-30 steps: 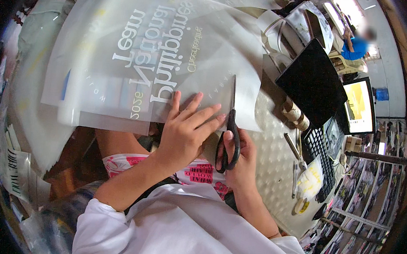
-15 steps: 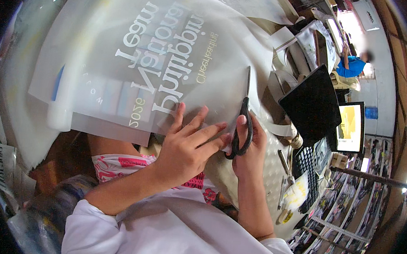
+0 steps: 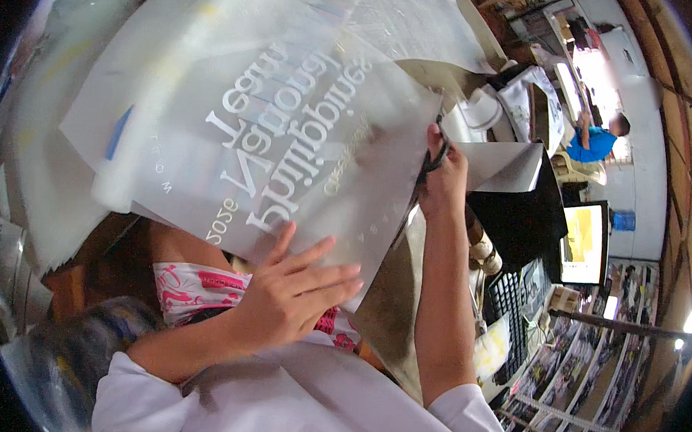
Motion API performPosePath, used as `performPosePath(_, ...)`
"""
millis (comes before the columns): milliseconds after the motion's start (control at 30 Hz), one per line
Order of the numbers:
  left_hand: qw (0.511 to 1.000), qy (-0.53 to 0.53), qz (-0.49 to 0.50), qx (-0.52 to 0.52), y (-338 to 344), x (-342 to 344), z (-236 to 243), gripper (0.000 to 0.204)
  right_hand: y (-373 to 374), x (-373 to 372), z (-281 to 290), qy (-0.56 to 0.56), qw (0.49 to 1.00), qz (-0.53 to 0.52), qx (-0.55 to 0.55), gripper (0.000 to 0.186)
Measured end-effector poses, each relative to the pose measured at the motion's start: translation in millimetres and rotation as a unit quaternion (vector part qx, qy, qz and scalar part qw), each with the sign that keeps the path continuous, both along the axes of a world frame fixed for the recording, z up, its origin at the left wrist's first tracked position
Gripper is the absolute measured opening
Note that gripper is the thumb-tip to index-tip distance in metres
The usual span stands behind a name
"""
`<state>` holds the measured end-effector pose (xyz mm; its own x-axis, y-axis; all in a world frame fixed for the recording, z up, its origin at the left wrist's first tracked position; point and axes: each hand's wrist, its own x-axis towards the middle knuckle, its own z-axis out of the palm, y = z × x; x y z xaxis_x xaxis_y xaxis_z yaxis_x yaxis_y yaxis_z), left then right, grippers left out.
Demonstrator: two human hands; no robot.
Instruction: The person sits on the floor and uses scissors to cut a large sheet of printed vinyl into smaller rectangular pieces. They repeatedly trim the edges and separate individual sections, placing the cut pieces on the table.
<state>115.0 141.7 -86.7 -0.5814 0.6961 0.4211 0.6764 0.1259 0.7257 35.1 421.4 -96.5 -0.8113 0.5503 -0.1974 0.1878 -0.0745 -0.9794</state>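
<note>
A large translucent film sheet (image 3: 378, 210) with mirrored white lettering spreads in front of me, partly over my lap. My left hand (image 3: 297, 285) rests near its close edge, fingers spread and holding nothing. At the sheet's right edge, my right hand (image 3: 446, 179) is closed around black-handled scissors (image 3: 437, 154); the blades are mostly hidden or lost against the film. A pale strip of film (image 3: 510, 167) sticks out to the right behind that hand. On the left, part of the sheet curls into a roll (image 3: 115, 188).
A black panel (image 3: 514, 220), a keyboard (image 3: 509, 296) and a lit monitor (image 3: 585, 245) stand to the right. Farther back is a person in a blue shirt (image 3: 592, 143). Racks with hanging things (image 3: 575, 376) fill the lower right. More clear film (image 3: 407, 24) lies at the far side.
My right hand has moved away from me along the film's right edge with the scissors. That edge now looks trimmed, with a strip out to the right. My left hand has drawn slightly nearer.
</note>
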Motion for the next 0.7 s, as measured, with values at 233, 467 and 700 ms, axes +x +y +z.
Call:
performPosePath(233,0.969,-0.224,0.035,0.095,-76.3,21.7,60.0,0.03,0.6,21.1,-8.4,0.077,0.997,0.0,-0.008,0.024)
performPosePath(467,0.931,-0.366,-0.004,0.01,-186.2,40.2,168.9,0.02,-19.3,27.3,2.6,0.125,0.986,0.067,0.085,0.029)
performPosePath(700,0.775,0.081,0.624,0.061,-286.4,-61.2,206.4,0.026,-10.9,32.4,-3.8,0.135,0.984,0.076,0.087,0.025)
